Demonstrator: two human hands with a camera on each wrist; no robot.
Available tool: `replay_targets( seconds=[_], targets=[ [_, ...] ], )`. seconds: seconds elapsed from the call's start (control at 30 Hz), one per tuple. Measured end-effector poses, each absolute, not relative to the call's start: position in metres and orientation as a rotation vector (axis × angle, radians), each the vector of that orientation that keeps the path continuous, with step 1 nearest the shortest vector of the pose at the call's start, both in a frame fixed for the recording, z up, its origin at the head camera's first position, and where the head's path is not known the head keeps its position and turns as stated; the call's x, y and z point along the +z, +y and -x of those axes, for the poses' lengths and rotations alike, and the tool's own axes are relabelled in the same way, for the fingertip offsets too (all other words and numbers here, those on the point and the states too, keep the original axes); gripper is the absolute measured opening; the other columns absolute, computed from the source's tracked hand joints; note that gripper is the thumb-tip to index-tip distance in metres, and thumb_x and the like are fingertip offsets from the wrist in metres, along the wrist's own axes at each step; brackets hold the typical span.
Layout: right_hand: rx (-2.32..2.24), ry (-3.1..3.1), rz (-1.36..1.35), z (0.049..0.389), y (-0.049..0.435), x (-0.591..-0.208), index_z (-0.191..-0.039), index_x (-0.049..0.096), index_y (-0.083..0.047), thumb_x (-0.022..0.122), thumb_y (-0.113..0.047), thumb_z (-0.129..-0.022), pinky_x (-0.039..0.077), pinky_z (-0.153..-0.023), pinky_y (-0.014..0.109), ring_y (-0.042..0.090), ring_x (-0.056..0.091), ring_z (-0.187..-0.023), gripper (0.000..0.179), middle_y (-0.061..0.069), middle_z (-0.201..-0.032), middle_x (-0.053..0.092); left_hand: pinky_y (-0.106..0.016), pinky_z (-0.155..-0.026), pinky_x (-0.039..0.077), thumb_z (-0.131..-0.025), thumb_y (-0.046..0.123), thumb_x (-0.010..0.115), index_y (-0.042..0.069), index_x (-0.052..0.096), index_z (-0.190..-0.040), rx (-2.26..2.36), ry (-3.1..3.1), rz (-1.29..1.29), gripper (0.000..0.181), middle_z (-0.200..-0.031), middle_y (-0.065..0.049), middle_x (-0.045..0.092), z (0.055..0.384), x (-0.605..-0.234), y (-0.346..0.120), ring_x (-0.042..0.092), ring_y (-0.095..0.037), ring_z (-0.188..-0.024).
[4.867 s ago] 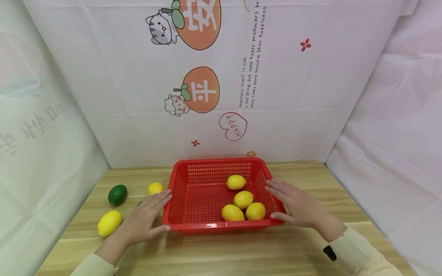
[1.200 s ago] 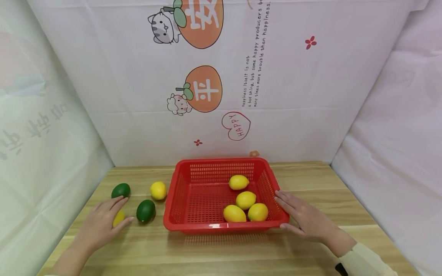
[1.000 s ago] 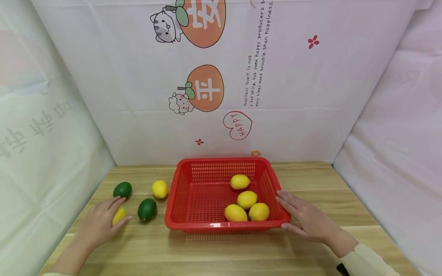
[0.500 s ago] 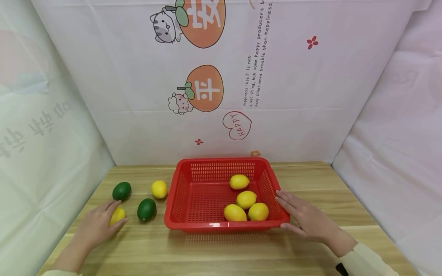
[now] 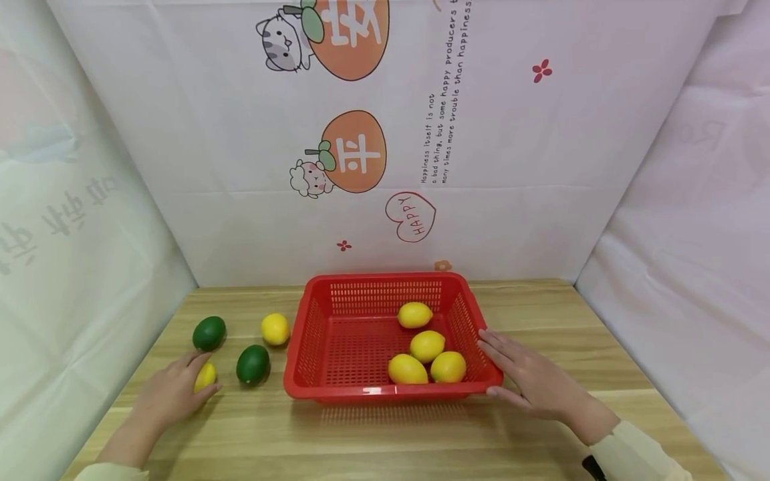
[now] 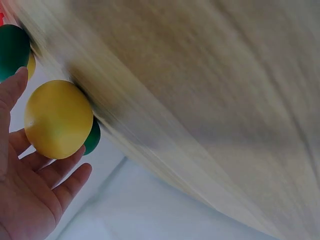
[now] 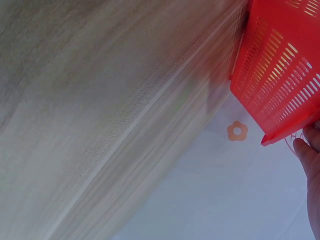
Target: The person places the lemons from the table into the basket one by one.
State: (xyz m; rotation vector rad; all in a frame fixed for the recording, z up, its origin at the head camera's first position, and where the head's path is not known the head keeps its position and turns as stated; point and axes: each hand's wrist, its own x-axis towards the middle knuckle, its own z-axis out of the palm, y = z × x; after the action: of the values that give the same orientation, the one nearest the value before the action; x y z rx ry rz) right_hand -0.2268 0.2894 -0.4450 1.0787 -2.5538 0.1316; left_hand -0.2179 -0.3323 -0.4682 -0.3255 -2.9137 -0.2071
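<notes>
A red basket (image 5: 301, 394) stands mid-table with several lemons (image 5: 428, 347) in its right half. Left of it, my left hand (image 5: 171, 391) reaches around a lemon (image 5: 205, 377) on the table. In the left wrist view the fingers are spread and loosely bent behind this lemon (image 6: 59, 120), and the thumb stands apart from it. My right hand (image 5: 535, 374) rests on the basket's right rim with its fingers fairly straight; the right wrist view shows the fingertips (image 7: 305, 150) at that rim.
Two dark green, lime-like fruits lie near the left hand: one farther back (image 5: 209, 333), one nearer the basket (image 5: 252, 365). Another lemon (image 5: 275, 329) sits just left of the basket. White printed cloth (image 5: 511, 167) walls the wooden table (image 5: 385, 447) at back and sides.
My left hand has left the basket's left rim and moved left to the lemon on the table, where it has barely shifted over the last second. The right hand stays at the right rim.
</notes>
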Motion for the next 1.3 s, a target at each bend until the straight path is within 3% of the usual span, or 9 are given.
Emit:
replay_targets(
  seconds=[0.43, 1.3],
  targets=[
    [0.112, -2.547, -1.086, 0.2264, 0.2889, -0.4439, -0.141, 0.049, -0.002, 0.064, -0.050, -0.089, 0.049, -0.094, 0.049, 0.033, 0.047, -0.129, 0.072, 0.016, -0.147, 0.044, -0.064, -0.076, 0.049, -0.080, 0.027, 0.078, -0.010, 0.055, -0.125, -0.247, -2.927, 0.322, 0.062, -0.124, -0.036, 0.051, 0.2190, -0.4702, -0.3338, 0.056, -0.055, -0.102],
    [0.135, -2.565, -1.065, 0.2255, 0.2884, -0.4451, -0.142, 0.049, -0.003, 0.065, -0.050, -0.088, 0.052, -0.090, 0.047, 0.032, 0.048, -0.129, 0.073, 0.014, -0.148, 0.043, -0.063, -0.083, 0.048, -0.074, 0.013, 0.080, -0.011, 0.055, -0.126, -0.289, -2.958, 0.339, 0.062, -0.128, -0.036, 0.049, 0.2199, -0.4674, -0.3299, 0.053, -0.053, -0.108]
  ],
)
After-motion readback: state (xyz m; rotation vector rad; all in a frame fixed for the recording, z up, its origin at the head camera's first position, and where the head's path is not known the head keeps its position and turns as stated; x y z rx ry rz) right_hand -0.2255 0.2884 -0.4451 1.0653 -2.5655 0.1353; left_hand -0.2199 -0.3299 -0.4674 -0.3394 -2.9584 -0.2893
